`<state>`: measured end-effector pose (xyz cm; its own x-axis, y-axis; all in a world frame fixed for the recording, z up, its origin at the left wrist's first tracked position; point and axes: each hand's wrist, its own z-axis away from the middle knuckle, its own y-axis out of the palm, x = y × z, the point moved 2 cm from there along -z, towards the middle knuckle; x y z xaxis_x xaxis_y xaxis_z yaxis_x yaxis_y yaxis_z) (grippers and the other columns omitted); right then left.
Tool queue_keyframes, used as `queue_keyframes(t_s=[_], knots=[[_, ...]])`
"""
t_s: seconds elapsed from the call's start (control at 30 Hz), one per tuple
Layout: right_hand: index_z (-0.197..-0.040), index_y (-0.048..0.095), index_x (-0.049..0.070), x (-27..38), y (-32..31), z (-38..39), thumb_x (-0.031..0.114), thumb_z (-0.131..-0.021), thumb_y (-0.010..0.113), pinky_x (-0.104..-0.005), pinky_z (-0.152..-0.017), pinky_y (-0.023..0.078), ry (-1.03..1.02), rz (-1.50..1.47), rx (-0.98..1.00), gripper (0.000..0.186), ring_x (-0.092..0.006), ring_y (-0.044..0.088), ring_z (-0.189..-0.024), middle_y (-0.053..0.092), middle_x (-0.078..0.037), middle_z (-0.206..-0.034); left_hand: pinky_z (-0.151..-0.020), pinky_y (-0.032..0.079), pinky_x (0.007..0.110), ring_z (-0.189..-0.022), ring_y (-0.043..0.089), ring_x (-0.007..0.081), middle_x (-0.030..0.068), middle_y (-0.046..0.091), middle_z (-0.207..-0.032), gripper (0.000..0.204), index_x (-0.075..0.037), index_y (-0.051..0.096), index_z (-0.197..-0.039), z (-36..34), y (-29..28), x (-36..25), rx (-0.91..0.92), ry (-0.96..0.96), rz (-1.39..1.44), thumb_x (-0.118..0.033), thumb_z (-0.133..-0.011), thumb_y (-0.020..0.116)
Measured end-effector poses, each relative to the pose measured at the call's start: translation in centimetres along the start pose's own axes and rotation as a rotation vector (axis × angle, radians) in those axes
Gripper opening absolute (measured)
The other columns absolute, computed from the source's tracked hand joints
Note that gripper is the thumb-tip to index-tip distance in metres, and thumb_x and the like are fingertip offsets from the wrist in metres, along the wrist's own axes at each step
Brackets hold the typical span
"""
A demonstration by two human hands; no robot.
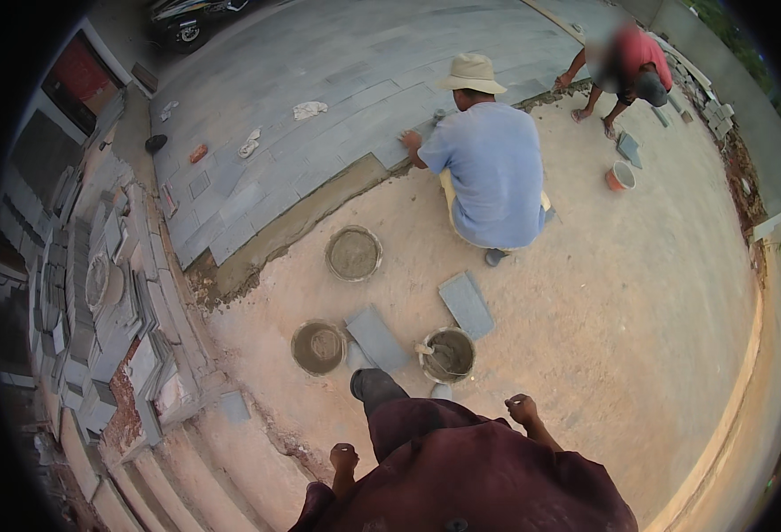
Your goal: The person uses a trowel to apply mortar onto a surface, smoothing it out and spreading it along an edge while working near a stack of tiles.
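My left hand [343, 457] hangs low beside my dark trousers, its fingers curled closed and no held thing showing. Out to the other side, my right hand [522, 409] is also curled closed; a small pale spot shows at its fingers. Both hands are apart from everything on the ground. Ahead of my feet stand a bucket of grey mortar [318, 348] and a mortar bucket with a trowel [449, 355] in it. Between them lies a grey paving slab [378, 339], and another slab [467, 304] lies just beyond the right bucket. A third mortar bucket [353, 254] stands farther ahead.
A person in a blue shirt and hat [495, 168] squats at the edge of the grey paving [320, 133]. Another person in red [643, 66] bends over at far right, near an orange bucket [621, 176]. Stacked slabs [89, 310] and steps [173, 483] line the left.
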<state>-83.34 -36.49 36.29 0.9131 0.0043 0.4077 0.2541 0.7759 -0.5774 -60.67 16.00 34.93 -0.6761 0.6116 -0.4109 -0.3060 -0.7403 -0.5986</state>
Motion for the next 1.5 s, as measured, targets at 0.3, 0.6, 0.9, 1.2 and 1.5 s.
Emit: queue_keyframes(t_s=[0.3, 0.6, 0.9, 1.2, 1.5], knots=[[-0.09, 0.071, -0.001, -3.2, -0.6, -2.5, 0.02, -0.089, 0.074, -0.0307, -0.059, 0.054, -0.15, -0.158, -0.144, 0.021, -0.016, 0.067, -0.064, 0.071, -0.01, -0.072, -0.047, 0.053, 0.033, -0.051, 0.063, 0.0189, 0.0115, 0.064, -0.063, 0.013, -0.003, 0.067, -0.097, -1.3, -2.4, -8.4, -0.026, 0.264, 0.12, 0.001, -0.09, 0.057], [-0.095, 0.074, 0.002, -2.0, 0.4, 0.6, 0.031, -0.088, 0.074, -0.0376, -0.073, 0.057, -0.1, -0.071, -0.161, 0.03, -0.0244, 0.072, -0.075, 0.074, -0.015, -0.079, -0.065, 0.056, 0.038, -0.068, 0.069, 0.0258, 0.0156, 0.071, -0.078, 0.017, -0.002, 0.072, -0.094, 0.1, -2.2, -5.8, 0.03, 0.245, -0.128, -0.002, -0.085, 0.059], [-0.099, 0.075, 0.0, -5.1, 1.8, 3.7, 0.036, -0.086, 0.07, -0.0418, -0.096, 0.052, 0.031, -0.146, -0.04, 0.039, -0.0377, 0.067, -0.109, 0.072, -0.023, -0.111, -0.08, 0.055, 0.042, -0.086, 0.072, 0.0349, 0.0173, 0.074, -0.088, 0.013, -0.002, 0.073, -0.083, -0.1, -2.7, -6.6, -0.074, 0.47, -0.38, -0.011, -0.085, 0.064], [-0.101, 0.075, 0.0, -5.5, 1.0, 4.8, 0.037, -0.087, 0.068, -0.0419, -0.096, 0.052, -0.012, -0.075, -0.066, 0.04, -0.0375, 0.067, -0.108, 0.072, -0.023, -0.11, -0.084, 0.052, 0.05, -0.093, 0.068, 0.0444, 0.0272, 0.071, -0.096, 0.042, 0.007, 0.07, -0.088, 1.0, -2.1, -10.3, -0.12, 0.564, -0.71, -0.031, -0.1, 0.057], [-0.098, 0.077, 0.002, -4.7, 2.0, 4.4, 0.037, -0.083, 0.073, -0.0418, -0.093, 0.054, -0.014, -0.068, -0.117, 0.038, -0.0363, 0.069, -0.105, 0.073, -0.023, -0.106, -0.088, 0.053, 0.049, -0.1, 0.069, 0.0417, 0.027, 0.071, -0.103, 0.05, 0.007, 0.07, -0.096, 2.2, -2.7, -9.4, -0.102, 0.373, -0.834, -0.04, -0.102, 0.055]])
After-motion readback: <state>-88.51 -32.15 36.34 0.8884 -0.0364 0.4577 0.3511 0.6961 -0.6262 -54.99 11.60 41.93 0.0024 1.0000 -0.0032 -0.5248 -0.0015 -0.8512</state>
